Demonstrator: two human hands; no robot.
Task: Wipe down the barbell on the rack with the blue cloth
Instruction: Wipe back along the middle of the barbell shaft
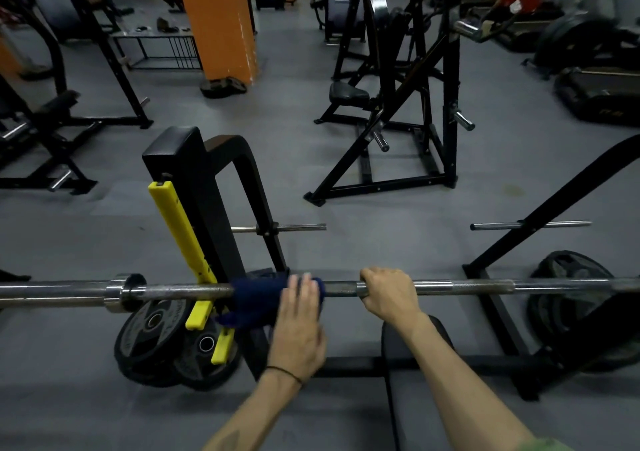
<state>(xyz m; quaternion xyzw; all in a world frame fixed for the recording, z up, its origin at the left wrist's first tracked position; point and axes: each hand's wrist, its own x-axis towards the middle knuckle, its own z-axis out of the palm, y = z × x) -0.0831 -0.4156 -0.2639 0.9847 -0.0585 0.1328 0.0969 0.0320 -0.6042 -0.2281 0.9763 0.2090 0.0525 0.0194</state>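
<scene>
Lower centre: my left hand presses blue cloth flat-fingered on barbell, mid-wipe; right hand fingers clamped on the bar; next I slide the cloth along.

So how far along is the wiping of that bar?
Under way. The left hand presses the blue cloth on the barbell beside the yellow rack hook; the right hand grips the bar. Which stretches are already wiped cannot be told.

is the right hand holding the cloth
No, the right hand grips the bare barbell, while the cloth sits under the left hand.
</scene>
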